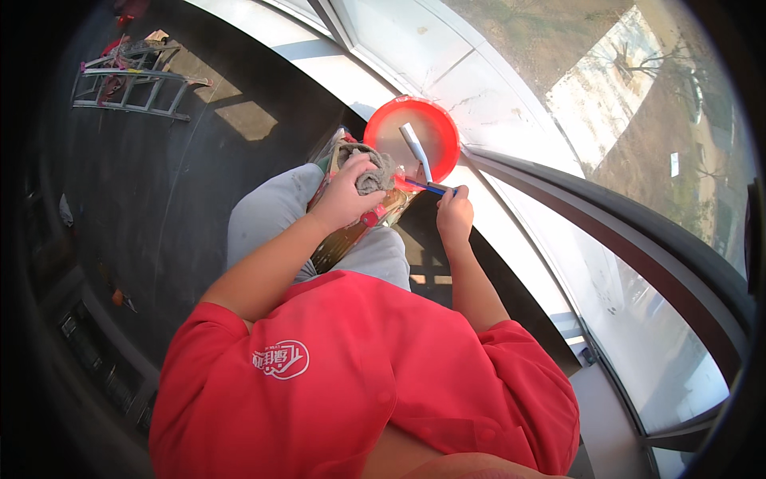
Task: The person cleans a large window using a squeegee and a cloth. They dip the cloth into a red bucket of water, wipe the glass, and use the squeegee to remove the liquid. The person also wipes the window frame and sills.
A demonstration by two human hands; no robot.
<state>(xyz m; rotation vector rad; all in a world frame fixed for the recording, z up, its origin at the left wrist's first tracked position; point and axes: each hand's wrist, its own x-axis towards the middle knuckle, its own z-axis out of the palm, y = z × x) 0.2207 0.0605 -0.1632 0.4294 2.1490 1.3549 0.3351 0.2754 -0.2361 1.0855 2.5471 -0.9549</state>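
Observation:
My left hand (pixel 347 194) grips a bunched grey-brown rag (pixel 376 176) in front of my knees. In my right hand (pixel 455 217) is the handle of a slim blue tool (pixel 429 187); its far end points at the rag, and I cannot tell its exact kind. Just beyond both hands, a red plastic bucket (pixel 450 123) holds cloudy water. A bent white-and-grey handle (pixel 412 141) slants across the bucket, its lower end near the rim beside the blue tool. Between my legs stands a paint-spattered wooden stool or stepladder (pixel 341 245), partly hidden by my left arm.
A white window sill (pixel 508 233) runs along my right, with large glass panes (pixel 622 287) and a dark frame (pixel 574 185) above it. Far left, an aluminium ladder (pixel 128 108) lies on the dark floor (pixel 161 197). A small orange object (pixel 118 297) is on the floor.

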